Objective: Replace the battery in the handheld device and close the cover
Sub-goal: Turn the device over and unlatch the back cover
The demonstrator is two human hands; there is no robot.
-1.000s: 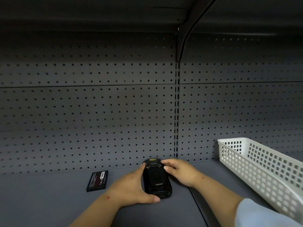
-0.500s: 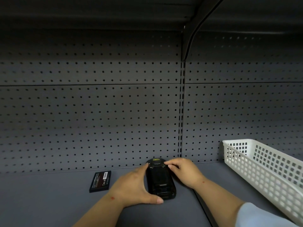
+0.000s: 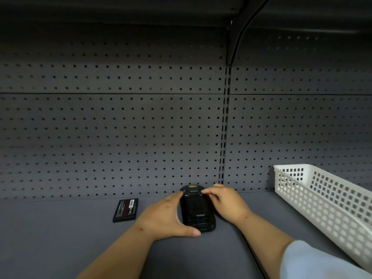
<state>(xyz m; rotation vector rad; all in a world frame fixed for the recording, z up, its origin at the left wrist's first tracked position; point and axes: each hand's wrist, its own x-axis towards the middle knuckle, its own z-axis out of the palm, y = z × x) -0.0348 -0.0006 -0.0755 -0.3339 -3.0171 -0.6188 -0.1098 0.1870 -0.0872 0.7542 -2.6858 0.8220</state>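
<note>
A black handheld device lies back side up on the grey shelf, its cover in place over the back. My left hand cups its left side, thumb along the near end and fingers at the far left corner. From the other side my right hand grips the device, with fingertips pressing near the top of the cover. A flat black battery rests by itself on the shelf, left of my left hand.
A white perforated plastic basket stands on the shelf at the right. A dark pegboard wall closes the back, with a slotted upright post behind the device. Another shelf hangs overhead.
Both hands stay on the device. My right fingertips have shifted slightly along the top edge of the cover. The view has drifted a little.
</note>
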